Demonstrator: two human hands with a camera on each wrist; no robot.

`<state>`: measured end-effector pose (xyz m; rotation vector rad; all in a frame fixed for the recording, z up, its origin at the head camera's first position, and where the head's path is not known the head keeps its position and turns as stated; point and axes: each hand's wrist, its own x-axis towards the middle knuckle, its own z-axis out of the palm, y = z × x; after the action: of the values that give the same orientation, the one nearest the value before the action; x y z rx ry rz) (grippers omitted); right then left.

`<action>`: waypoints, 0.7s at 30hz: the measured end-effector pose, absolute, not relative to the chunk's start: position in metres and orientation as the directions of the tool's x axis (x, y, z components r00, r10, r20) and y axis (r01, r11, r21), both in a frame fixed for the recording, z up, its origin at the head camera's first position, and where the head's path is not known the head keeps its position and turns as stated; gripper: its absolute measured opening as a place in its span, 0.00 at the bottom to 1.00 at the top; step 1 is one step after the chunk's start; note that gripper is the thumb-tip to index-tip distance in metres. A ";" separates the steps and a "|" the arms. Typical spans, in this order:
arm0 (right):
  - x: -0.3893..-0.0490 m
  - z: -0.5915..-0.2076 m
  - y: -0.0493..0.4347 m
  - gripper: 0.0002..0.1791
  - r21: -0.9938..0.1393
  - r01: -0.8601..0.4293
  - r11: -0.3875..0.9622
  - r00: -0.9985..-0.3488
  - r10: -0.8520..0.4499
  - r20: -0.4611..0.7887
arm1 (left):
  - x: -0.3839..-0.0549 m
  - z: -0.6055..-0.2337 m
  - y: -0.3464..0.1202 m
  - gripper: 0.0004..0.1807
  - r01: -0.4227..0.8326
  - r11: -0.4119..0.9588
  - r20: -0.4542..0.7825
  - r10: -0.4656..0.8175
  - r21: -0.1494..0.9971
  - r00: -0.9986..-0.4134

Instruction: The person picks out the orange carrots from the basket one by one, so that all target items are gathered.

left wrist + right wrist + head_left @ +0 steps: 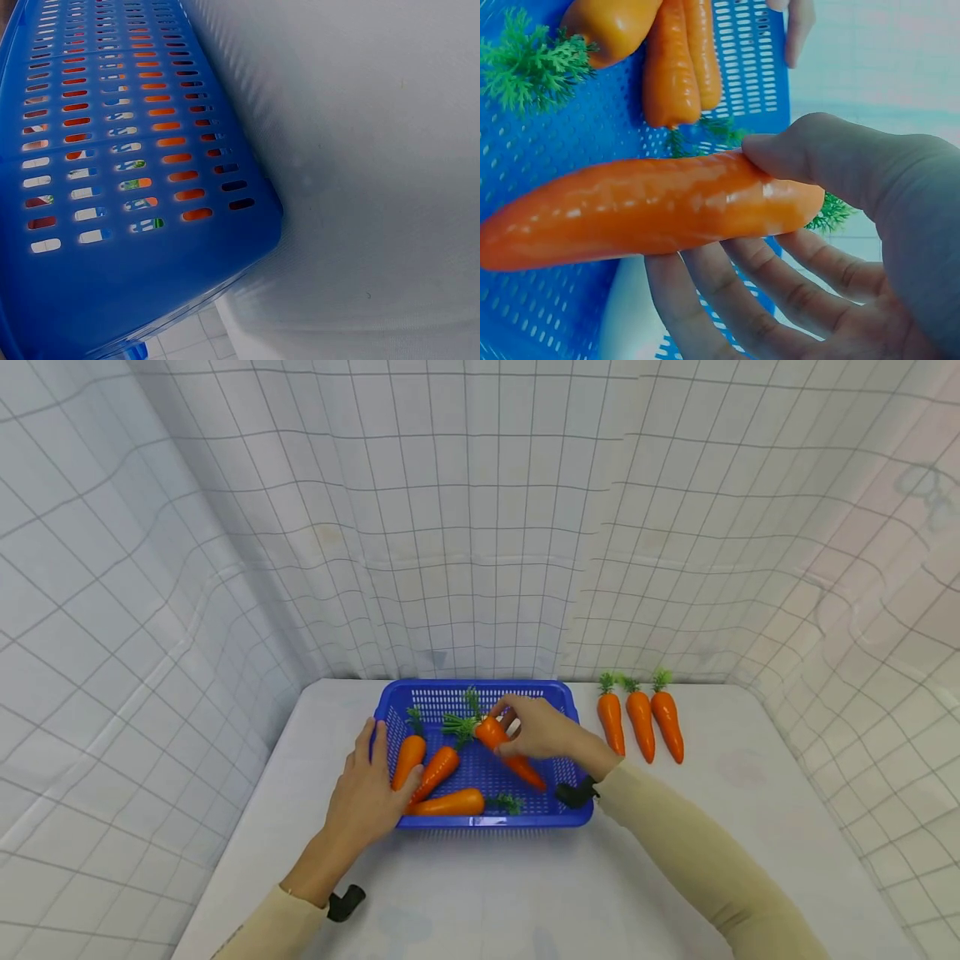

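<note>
My right hand (536,727) pinches a plump orange carrot (652,206) with green leaves, thumb on one side and fingers on the other. The held carrot slants over the inside of a blue plastic basket (487,821). At the basket's left side, my left hand (367,797) rests on the rim with its fingers extended and its thumb spread toward the carrots. Three other carrots lie in the basket's left part: one by the left wall, one slanted carrot (437,771) and one along the front (450,803). The left wrist view shows the slotted basket wall, no fingers.
To the basket's right, three carrots (641,725) lie side by side on the white table (480,893), leaves toward the back. White grid-patterned cloth (480,527) stands behind and on both sides.
</note>
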<state>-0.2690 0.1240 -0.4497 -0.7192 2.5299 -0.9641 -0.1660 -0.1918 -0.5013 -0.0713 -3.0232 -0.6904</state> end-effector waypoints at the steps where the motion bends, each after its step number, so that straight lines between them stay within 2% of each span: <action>1: -0.269 -0.448 0.125 0.31 -0.693 -0.336 0.638 -0.817 -0.564 -0.123 | -0.166 -0.501 -0.192 0.59 0.054 0.899 0.049 0.036 0.434 -0.998; 21: -0.280 -0.432 0.162 0.33 -0.668 -0.372 0.645 -0.877 -0.480 0.025 | -0.166 -0.501 -0.195 0.57 0.067 0.881 0.068 0.040 0.469 -0.997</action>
<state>-0.2798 0.1617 -0.4323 -0.7059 2.7067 -1.0465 -0.1661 -0.1945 -0.5007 -0.0856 -2.9917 -0.7491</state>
